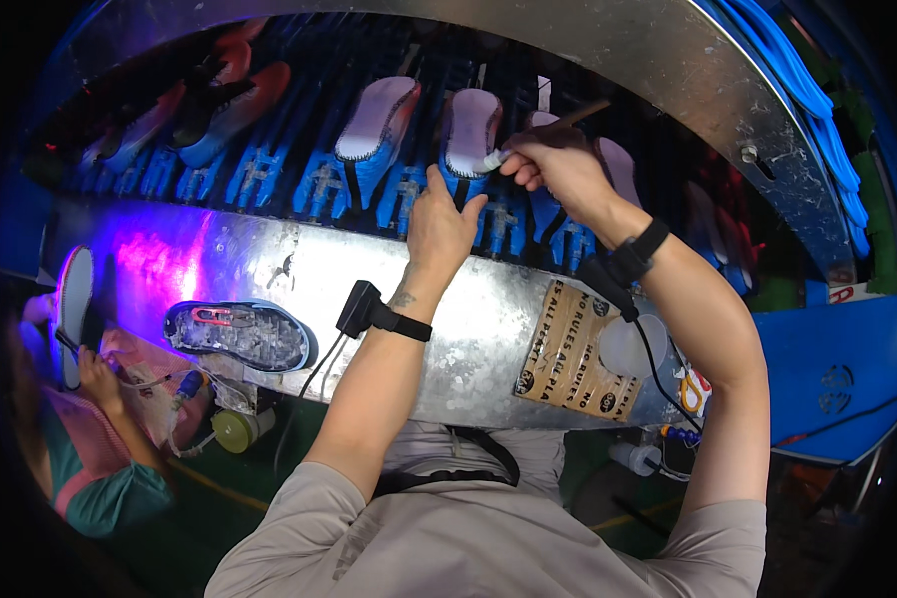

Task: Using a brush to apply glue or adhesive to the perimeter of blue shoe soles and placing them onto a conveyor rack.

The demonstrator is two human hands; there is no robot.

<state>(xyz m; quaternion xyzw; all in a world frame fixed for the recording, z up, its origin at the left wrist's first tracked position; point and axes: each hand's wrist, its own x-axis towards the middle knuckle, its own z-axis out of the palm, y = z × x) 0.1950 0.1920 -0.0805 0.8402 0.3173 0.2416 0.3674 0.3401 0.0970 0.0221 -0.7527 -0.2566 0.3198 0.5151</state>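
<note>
A shoe upper (471, 130) stands sole side up on the rack in front of me, its bottom pale pink-white with dark edge stitching and its heel blue. My left hand (441, 221) is closed about the heel, index finger on the left side and thumb on the right. In my right hand (558, 171) is a brush (580, 113) with a slim wooden handle, held in a pinch. Its white head (495, 159) touches the right edge of the heel end. Another upturned upper (377, 120) stands to the left. More are partly hidden behind my right hand.
A dark, clear-bottomed outsole (237, 336) lies on the metal bench (369, 254). Brown printed card (578, 354), a whitish round container (636, 346) and yellow-handled scissors (694, 391) are at the right. A co-worker's hand (98, 382) works beside a pale sole (74, 299) at far left. Cables hang from both wrist straps.
</note>
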